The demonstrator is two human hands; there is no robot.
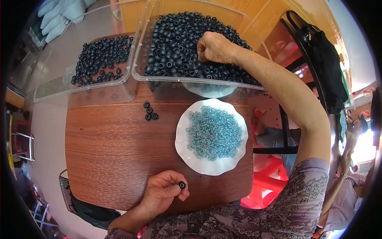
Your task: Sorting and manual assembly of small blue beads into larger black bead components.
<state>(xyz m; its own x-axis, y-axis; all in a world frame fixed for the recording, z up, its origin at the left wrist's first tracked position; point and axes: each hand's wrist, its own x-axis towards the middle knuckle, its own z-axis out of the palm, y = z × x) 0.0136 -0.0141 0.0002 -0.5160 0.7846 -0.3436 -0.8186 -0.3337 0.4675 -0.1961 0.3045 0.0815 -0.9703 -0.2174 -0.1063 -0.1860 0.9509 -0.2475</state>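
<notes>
My left hand rests at the near edge of the brown wooden table and pinches one small black rubber ring between thumb and fingers. My right hand reaches far forward into a clear plastic bin heaped with black rubber rings; its fingers are closed down among them, and what they hold is hidden. A white wavy-edged plate with a pile of small pale blue rings sits between the two hands.
A second clear bin at the far left holds fewer black rings. Three loose black rings lie on the table. A black bag hangs on a chair at right. Another person sits at lower right.
</notes>
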